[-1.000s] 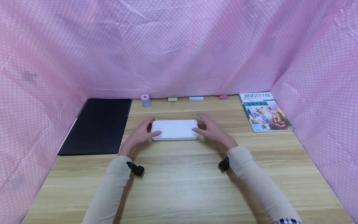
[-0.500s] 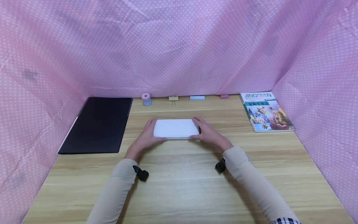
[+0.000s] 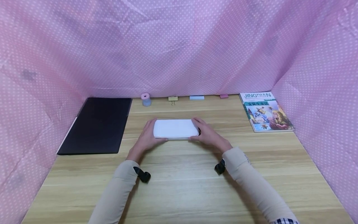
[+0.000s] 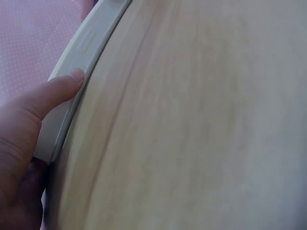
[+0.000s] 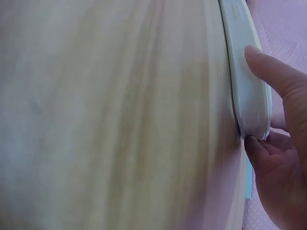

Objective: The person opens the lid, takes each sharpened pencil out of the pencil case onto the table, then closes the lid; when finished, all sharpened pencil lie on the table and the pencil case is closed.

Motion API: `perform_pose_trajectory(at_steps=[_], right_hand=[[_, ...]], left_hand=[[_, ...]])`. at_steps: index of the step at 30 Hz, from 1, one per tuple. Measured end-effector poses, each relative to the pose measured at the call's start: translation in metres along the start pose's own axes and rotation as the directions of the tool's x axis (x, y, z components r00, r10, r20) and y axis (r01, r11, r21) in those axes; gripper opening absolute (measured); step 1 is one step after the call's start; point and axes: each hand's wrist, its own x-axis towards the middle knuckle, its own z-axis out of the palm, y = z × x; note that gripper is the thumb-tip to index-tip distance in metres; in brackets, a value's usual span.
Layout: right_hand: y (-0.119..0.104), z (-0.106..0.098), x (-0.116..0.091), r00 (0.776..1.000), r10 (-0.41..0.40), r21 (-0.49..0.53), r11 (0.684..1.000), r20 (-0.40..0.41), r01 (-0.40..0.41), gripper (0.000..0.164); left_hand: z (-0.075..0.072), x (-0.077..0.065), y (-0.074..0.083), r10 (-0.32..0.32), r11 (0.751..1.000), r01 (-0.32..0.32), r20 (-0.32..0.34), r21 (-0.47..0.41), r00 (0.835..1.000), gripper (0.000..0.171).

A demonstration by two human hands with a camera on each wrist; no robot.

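Observation:
A flat white rectangular case (image 3: 175,128) with rounded corners lies lengthwise across the middle of the wooden table. My left hand (image 3: 146,137) grips its left end, the thumb along the near side and the fingers reaching round to the far side. At the other end my right hand (image 3: 208,133) holds it the same way. In the left wrist view the thumb (image 4: 60,91) presses on the case's pale side wall (image 4: 88,45). The right wrist view shows the other thumb (image 5: 271,69) on that wall, with curled fingers at the case's end. The far fingertips are mostly hidden.
A black folder (image 3: 96,126) lies at left, a magazine (image 3: 267,112) at right. Along the back stand a pink-and-blue spool (image 3: 146,100), a yellow binder clip (image 3: 172,99), a light-blue block (image 3: 197,97) and a small pink block (image 3: 223,96). Pink dotted cloth (image 3: 179,46) surrounds the table.
Both hands have closed in on the case's ends; the thumbs have gone from over its top to its near side. The case sits slightly further right. The last half second shows hardly any movement.

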Motion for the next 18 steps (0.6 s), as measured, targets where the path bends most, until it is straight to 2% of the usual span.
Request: perform_pose_trajectory(at_steps=[4, 10, 18], right_hand=[[0.0005, -0.0014, -0.0003, 1.000, -0.004, -0.021, 1.000, 0.004, 0.004, 0.095], [0.0004, -0.0026, -0.0011, 0.998, -0.055, -0.081, 0.995, -0.003, 0.055, 0.093], [-0.0006, -0.0040, -0.0024, 0.993, -0.115, -0.107, 0.988, -0.006, 0.113, 0.089]], left_hand=[[0.0015, 0.0005, -0.0015, 0.016, 1.000, -0.016, -0.026, 0.004, 1.000, 0.112], [0.0022, -0.0004, -0.0002, 0.027, 0.999, -0.026, -0.049, 0.025, 0.998, 0.109], [0.0028, -0.0017, 0.0009, 0.024, 0.999, -0.021, -0.067, 0.049, 0.997, 0.107]])
